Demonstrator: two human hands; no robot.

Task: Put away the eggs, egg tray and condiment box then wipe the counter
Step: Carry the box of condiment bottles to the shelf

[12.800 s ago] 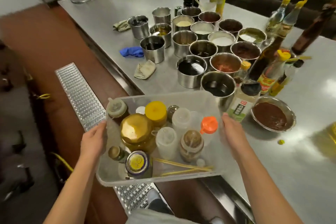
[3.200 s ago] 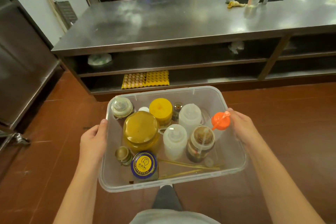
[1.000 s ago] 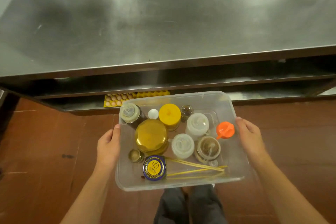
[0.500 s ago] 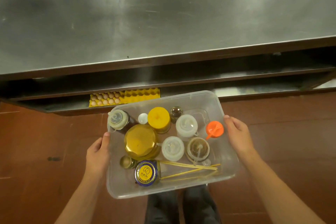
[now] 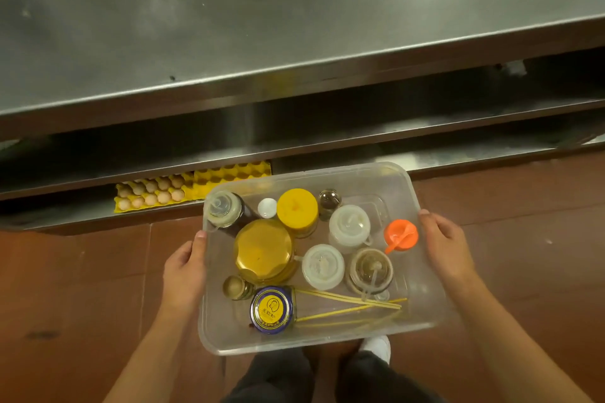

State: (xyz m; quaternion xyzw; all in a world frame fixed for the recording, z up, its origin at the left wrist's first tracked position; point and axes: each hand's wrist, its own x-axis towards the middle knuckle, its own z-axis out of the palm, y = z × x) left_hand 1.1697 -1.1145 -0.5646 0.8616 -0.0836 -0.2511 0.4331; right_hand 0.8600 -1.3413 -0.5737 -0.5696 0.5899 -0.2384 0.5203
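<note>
red tile floor [image 5: 75, 288] underfoot, steel counter [image 5: 262, 16] with shelves beneath it filling the far view. nearest, the person's legs and one white shoe [image 5: 376, 345] stood under the load. left hand [image 5: 183, 271] gripped the left wall of the condiment box [image 5: 422, 271], thumb hooked over the rim, fingers under and out of sight; right hand [image 5: 448, 249] held the right wall the same way, thumb on top. the clear box hung between the two hands above the floor, not yet set on anything, its far end dipped slightly.

inside, close to the wrists: loose yellow sticks [image 5: 347, 301] and a blue-rimmed jar [image 5: 271, 309]. further from the hands, a gold-lidded jar [image 5: 263, 250], white squeeze caps, an orange-capped bottle [image 5: 401, 235], all standing free.

beyond the left thumb, the egg tray [image 5: 193, 186] with eggs [image 5: 150, 193] sat on the lowest shelf [image 5: 458, 154], front edge showing.

risks, as i judged them: the shelf gap looked shallow, so tall bottles might catch the shelf above and topple. sliding in leftward could shove the tray and crack eggs. more tilt would send jars sliding forward.
</note>
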